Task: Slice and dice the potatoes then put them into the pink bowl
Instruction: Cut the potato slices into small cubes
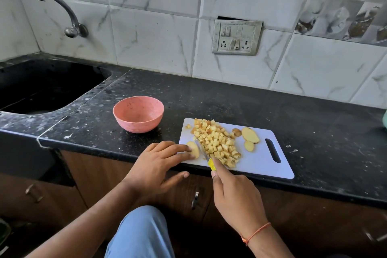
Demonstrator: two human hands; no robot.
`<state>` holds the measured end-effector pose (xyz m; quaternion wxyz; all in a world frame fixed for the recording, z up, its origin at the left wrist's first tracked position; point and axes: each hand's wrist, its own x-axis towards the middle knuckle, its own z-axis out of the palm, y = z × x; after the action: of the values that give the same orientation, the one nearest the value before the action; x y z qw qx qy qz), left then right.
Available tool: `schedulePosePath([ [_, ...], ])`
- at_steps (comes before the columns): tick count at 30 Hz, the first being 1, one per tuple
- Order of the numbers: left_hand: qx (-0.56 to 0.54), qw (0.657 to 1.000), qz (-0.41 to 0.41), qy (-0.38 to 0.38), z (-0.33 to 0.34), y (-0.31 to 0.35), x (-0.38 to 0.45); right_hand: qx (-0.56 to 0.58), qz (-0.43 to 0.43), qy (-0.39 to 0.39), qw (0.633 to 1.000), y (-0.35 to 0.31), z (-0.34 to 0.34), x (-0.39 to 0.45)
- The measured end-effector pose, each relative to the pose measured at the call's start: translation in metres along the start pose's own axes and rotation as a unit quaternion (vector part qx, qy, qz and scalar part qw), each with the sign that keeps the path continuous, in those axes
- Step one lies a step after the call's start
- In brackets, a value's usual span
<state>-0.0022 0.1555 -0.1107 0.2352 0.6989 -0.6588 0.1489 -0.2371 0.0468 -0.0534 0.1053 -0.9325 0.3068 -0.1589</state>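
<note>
Black granite counter: most potato diced in pile on white cutting board, slices left, pink bowl empty; left hand fingertips pressing potato piece, right hand gripping knife.

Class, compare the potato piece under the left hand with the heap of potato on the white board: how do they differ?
The pale uncut potato piece is one rounded piece; the heap of yellow diced potato is many small cubes. The piece lies at the white plastic cutting board's left edge under the left hand's fingertips; nothing touches the heap but the knife blade. Both rest on the board.
</note>
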Motion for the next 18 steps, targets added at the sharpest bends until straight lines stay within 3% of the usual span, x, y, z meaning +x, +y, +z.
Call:
schedulePosePath([
  [4, -0.005, 1.0, -0.009, 0.012, 0.0, 0.002, 0.002, 0.161, 0.054, 0.011, 0.985, 0.008, 0.004, 0.008],
  [7, -0.011, 1.0, -0.019, 0.018, 0.001, 0.004, 0.003, 0.323, 0.168, 0.0, 0.932, 0.01, -0.001, 0.013],
  [11, -0.022, 0.998, -0.041, 0.035, 0.002, 0.005, 0.004, 0.43, 0.235, -0.01, 0.872, 0.012, 0.0, 0.011],
  [13, -0.026, 0.998, -0.046, 0.044, 0.003, 0.005, 0.004, 0.408, 0.217, -0.007, 0.887, 0.011, 0.001, 0.01],
  [18, -0.018, 0.997, -0.042, 0.055, 0.006, 0.005, 0.004, 0.178, 0.05, 0.036, 0.982, -0.006, -0.004, 0.004],
])
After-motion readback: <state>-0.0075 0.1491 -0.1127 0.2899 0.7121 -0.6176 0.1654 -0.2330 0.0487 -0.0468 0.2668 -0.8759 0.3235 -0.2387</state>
